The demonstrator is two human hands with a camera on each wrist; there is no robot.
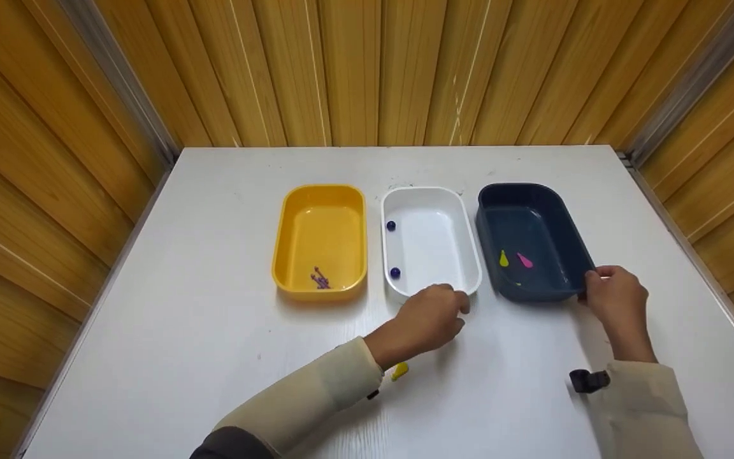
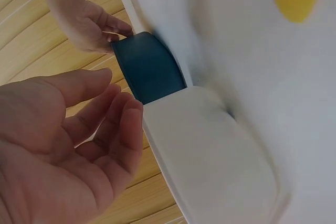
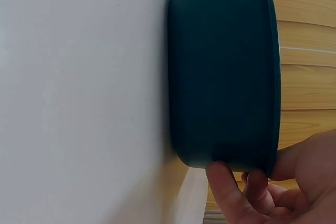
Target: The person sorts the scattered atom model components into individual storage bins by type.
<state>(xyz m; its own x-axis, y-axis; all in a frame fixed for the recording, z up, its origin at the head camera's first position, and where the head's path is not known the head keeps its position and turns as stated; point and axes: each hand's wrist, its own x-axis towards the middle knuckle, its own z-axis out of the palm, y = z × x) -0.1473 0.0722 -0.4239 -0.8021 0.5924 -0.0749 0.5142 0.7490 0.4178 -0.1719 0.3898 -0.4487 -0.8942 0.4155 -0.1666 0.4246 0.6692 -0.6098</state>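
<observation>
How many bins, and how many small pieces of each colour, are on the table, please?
Bins: 3 (yellow, white, navy)
Blue beads: 2
Purple pieces: 1 cluster, too small to count
Yellow drops: 2 (navy bin, table)
Pink drop: 1
Total: 3 bins, 6 small items

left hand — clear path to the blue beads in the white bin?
Probably yes. The left hand hovers at the near rim of the open white bin, and the two blue beads lie uncovered along its left wall, nothing between.
</observation>
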